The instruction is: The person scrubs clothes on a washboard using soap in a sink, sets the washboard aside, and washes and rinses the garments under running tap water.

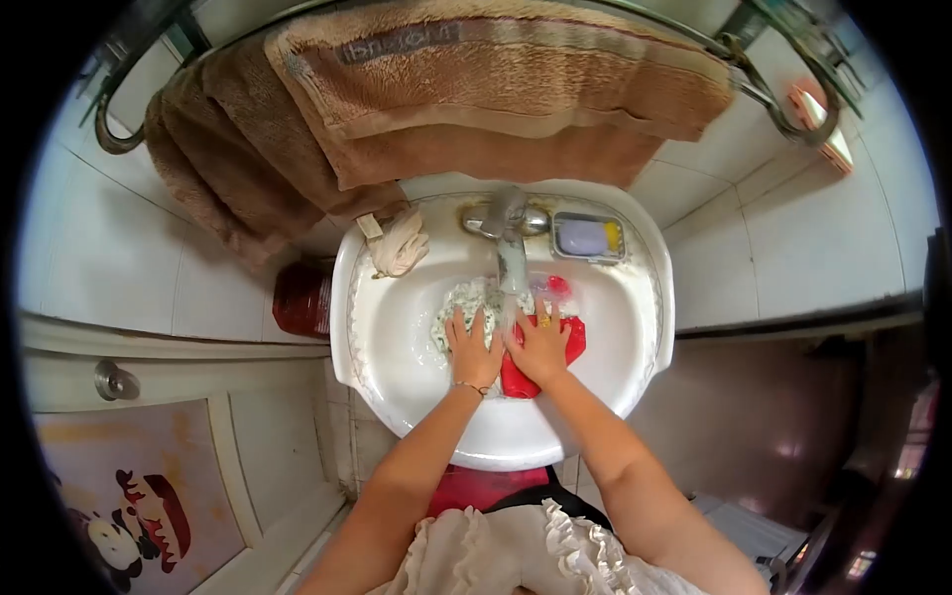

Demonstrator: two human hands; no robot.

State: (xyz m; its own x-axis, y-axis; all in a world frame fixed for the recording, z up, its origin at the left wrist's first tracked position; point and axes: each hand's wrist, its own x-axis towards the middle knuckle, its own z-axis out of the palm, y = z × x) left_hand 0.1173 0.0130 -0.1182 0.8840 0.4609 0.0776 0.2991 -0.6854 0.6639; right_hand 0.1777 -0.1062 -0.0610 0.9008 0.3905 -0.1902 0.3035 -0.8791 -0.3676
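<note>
Both hands are down in a white sink [397,347] under a metal faucet [510,238]. My left hand [475,349] rests with its fingers spread on a white cloth with a dark pattern [446,322]. Beside it, my right hand [538,347] presses on a red cloth [572,340], its fingers apart. Water seems to run from the faucet between the two hands. A small pink-red piece [558,287] lies just beyond my right hand. The parts of the cloths under my palms are hidden.
A soap dish [587,255] with purple and yellow soap sits on the sink's right rim, a crumpled pale cloth [400,245] on its left. Brown towels [496,89] hang above. A dark red container [302,298] stands left of the sink.
</note>
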